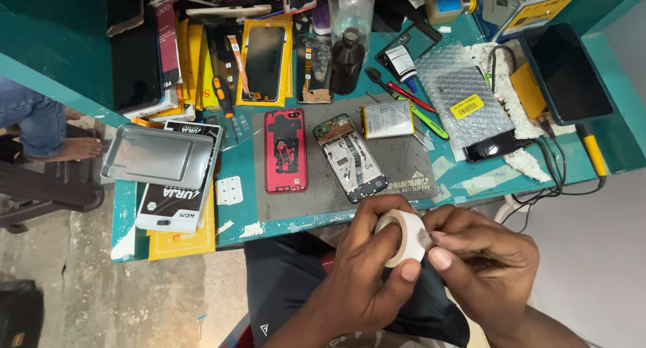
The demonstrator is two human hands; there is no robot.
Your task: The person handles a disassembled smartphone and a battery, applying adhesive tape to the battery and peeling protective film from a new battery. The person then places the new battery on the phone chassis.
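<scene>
Holding a tape roll [402,237] below the table [471,180] edge, over the lap

The roll is gripped by the curled left hand [367,267]; its edge is pinched by the right hand [481,260] with thumb and forefinger. The roll's lower half is hidden by fingers; both forearms are cut off

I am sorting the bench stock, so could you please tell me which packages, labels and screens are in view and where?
Bubble-wrap pouch: right of the mat, clear, yellow rectangular label.
Flat box: left edge, white and black.
Yellow packet: back centre, holding a dark screen.
Dark phone screen: far right, blue-edged.
</scene>
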